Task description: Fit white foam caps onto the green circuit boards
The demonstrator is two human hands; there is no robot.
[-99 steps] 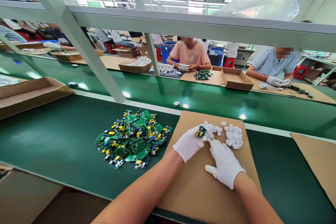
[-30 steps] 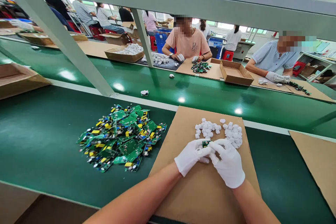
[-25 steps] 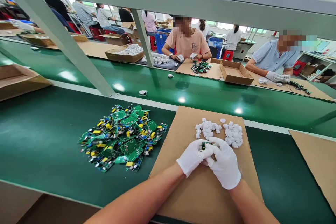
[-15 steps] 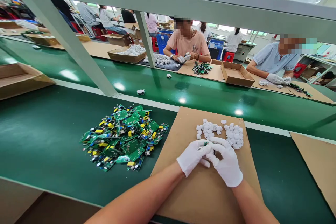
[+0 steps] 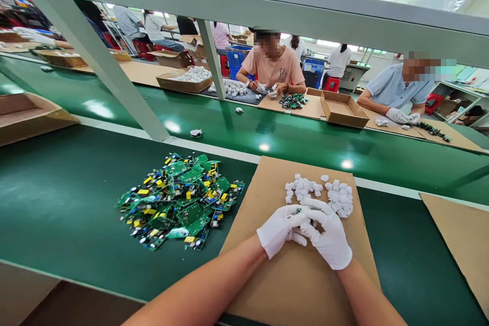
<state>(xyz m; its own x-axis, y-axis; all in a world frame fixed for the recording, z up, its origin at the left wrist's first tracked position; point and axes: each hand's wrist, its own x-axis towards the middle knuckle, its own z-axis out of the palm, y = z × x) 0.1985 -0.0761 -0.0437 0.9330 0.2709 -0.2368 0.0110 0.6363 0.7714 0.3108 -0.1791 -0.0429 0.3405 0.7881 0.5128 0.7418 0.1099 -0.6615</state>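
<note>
small green part (image 5: pixel 301 211) — mostly hidden | left hand (image 5: pixel 278 230), right hand (image 5: pixel 329 237) cover it

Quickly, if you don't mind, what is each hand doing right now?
Left hand: closed on a small green circuit board, shared with the other hand.
Right hand: closed on the same board, fingers curled over it.

Small green circuit board (image 5: pixel 299 210) — pinched between both gloved hands, mostly hidden, only a sliver of its edge shows above the fingers. Held just over the cardboard sheet (image 5: pixel 267 188), near the two clusters of small white plastic caps (image 5: pixel 319 193) lying loose on it — orientation unclear.
</note>
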